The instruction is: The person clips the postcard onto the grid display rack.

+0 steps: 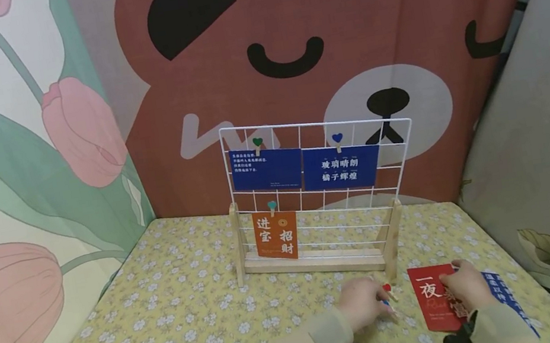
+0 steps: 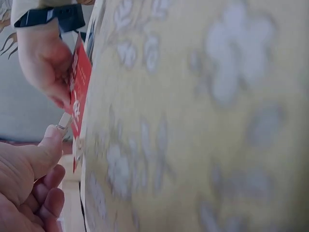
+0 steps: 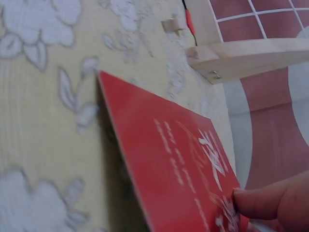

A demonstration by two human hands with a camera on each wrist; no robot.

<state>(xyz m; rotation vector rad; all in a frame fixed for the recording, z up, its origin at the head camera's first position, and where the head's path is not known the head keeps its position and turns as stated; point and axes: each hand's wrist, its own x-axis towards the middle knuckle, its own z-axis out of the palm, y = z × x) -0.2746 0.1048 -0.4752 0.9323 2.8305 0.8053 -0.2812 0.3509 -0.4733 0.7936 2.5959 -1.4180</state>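
My right hand (image 1: 468, 288) pinches a red card (image 1: 431, 296) with white characters near its right edge. In the right wrist view the red card (image 3: 159, 145) is tilted, one edge raised off the cloth, with the thumb on its face. Left of it, my left hand (image 1: 364, 301) pinches a small wooden clip (image 2: 64, 121) between thumb and finger; the clip's far end is partly hidden. A clip with a red heart (image 1: 387, 287) lies on the cloth beside the left hand. Partly behind the right hand is a blue card (image 1: 508, 299) with white text.
A white wire grid (image 1: 334, 204) stands on a wooden base (image 1: 316, 264) behind the hands. Heart clips hold two blue cards (image 1: 266, 170) along its top and an orange card (image 1: 277, 236) lower left. Floral cloth (image 1: 169, 320) covers the table; printed curtains hang around it.
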